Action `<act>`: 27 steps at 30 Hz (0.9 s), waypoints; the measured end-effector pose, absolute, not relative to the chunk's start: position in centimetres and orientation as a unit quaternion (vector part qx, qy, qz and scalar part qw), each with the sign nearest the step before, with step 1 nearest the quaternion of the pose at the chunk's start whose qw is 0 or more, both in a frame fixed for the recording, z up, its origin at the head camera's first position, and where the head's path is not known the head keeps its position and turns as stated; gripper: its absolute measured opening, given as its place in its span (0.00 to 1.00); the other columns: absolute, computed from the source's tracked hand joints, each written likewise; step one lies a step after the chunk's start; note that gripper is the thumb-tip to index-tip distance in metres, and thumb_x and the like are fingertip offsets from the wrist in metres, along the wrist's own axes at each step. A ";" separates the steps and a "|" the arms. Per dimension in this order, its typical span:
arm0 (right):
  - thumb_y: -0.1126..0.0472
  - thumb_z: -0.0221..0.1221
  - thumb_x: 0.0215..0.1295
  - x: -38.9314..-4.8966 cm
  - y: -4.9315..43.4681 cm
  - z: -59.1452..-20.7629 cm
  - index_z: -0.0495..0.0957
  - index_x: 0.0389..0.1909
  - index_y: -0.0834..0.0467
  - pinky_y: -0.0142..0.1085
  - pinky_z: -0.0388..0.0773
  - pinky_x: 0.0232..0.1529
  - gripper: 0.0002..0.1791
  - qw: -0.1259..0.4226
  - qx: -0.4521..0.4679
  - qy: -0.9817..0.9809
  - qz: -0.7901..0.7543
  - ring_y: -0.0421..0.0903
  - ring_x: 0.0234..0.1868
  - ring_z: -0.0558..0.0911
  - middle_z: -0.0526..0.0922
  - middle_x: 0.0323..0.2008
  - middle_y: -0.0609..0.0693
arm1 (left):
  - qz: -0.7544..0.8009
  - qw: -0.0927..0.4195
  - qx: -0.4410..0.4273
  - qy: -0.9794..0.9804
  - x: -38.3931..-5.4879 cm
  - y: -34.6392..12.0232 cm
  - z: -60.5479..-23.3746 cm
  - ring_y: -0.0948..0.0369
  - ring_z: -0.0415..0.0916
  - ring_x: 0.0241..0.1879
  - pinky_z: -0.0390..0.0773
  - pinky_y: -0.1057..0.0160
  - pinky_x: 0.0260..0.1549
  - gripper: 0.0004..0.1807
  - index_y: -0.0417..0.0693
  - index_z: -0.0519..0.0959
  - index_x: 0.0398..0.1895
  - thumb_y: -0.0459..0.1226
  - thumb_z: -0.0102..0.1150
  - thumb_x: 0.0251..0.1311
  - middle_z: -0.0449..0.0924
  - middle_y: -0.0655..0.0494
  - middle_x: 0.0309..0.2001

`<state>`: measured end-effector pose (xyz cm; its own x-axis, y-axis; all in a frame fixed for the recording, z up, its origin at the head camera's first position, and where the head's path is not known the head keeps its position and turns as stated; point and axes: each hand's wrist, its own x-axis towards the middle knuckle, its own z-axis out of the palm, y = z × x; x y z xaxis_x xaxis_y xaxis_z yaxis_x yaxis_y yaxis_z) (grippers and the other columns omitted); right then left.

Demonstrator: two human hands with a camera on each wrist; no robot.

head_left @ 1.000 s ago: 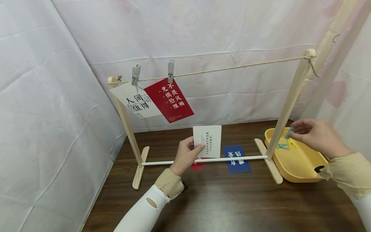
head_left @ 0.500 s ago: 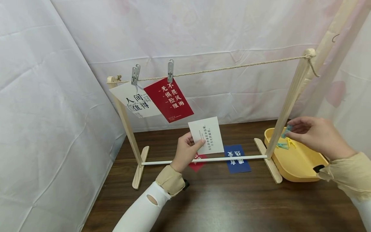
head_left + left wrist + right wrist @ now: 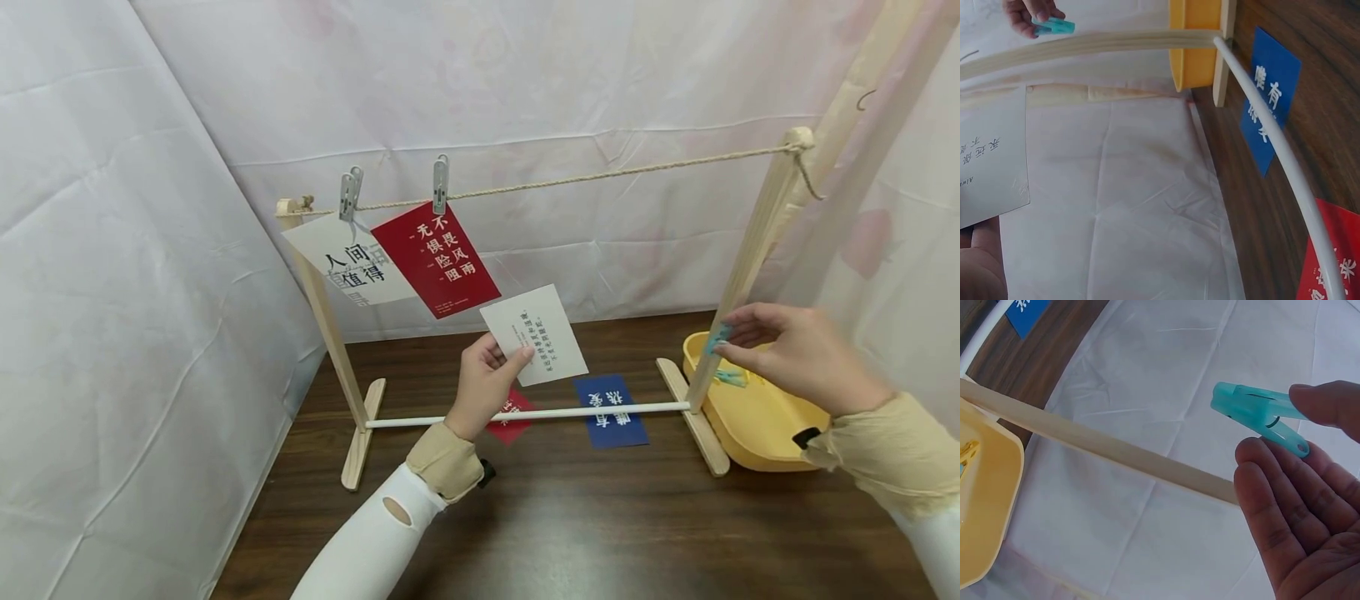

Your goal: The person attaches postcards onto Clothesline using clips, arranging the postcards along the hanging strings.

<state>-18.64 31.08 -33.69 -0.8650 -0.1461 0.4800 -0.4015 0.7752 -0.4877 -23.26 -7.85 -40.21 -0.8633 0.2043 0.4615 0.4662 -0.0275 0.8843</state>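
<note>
White card (image 3: 536, 335): raised above the tabletop (image 3: 562, 521), tilted, its lines of dark print facing you; in the head view it appears just below the hanging red card.
Left hand (image 3: 483, 385): your grip is narrow, pinching the white card at its left edge, thumb on the printed face and fingers behind.
Teal clothespin (image 3: 1254, 411): in the air near the right post (image 3: 757, 237) of the frame, apart from it.
Right hand (image 3: 806, 358): your grip is narrow, holding the teal clothespin by its handle ends between thumb and fingertips.
Rope (image 3: 600, 174): strung between the tops of the two wooden posts, sloping upward to your right.
Hanging cards: a pale printed card (image 3: 352, 267) and a red card (image 3: 437, 271), each under a silver clip, slightly overlapping in the head view.
White rod (image 3: 558, 413): a low crossbar joining the posts.
Tabletop cards: a blue card (image 3: 618, 435) and a smaller-looking red piece (image 3: 508, 432), lying beneath the rod; your left hand partly covers the latter.
Yellow tray (image 3: 757, 429): beside the right post, with clothespins inside.
</note>
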 end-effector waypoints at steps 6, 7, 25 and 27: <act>0.70 0.80 0.54 -18.9 30.6 -34.0 0.89 0.43 0.65 0.17 0.75 0.30 0.16 0.228 0.164 -0.913 0.295 0.17 0.31 0.80 0.92 0.31 0.53 | -0.670 0.101 -0.255 -0.690 -23.6 -7.7 -39.6 0.40 0.89 0.55 0.90 0.55 0.51 0.18 0.27 0.78 0.64 0.27 0.60 0.76 0.87 0.31 0.58; 0.70 0.80 0.53 -19.0 30.6 -34.0 0.88 0.43 0.65 0.17 0.75 0.30 0.16 0.229 0.167 -0.913 0.294 0.17 0.31 0.80 0.92 0.30 0.53 | -0.669 0.099 -0.255 -0.691 -23.7 -7.7 -39.5 0.40 0.89 0.55 0.90 0.56 0.50 0.17 0.27 0.78 0.64 0.27 0.59 0.77 0.87 0.31 0.58; 0.69 0.80 0.54 -19.3 29.3 -34.1 0.89 0.44 0.62 0.18 0.75 0.30 0.17 0.240 0.192 -0.909 0.282 0.17 0.33 0.80 0.93 0.31 0.52 | -0.671 0.095 -0.254 -0.690 -24.1 -7.4 -37.2 0.41 0.88 0.58 0.90 0.54 0.53 0.18 0.29 0.76 0.67 0.30 0.56 0.80 0.86 0.33 0.60; 0.68 0.80 0.54 -19.3 29.2 -33.9 0.89 0.44 0.62 0.18 0.76 0.30 0.16 0.239 0.194 -0.909 0.280 0.17 0.33 0.80 0.93 0.31 0.51 | -0.670 0.097 -0.253 -0.691 -24.1 -7.4 -37.0 0.42 0.89 0.58 0.90 0.55 0.53 0.18 0.29 0.76 0.67 0.30 0.57 0.80 0.87 0.33 0.60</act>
<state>-19.29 29.19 -33.93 -0.8106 -0.2182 0.5435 -0.4864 0.7677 -0.4172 -24.10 -7.40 -36.97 -0.8532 0.2202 0.4728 0.4794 -0.0260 0.8772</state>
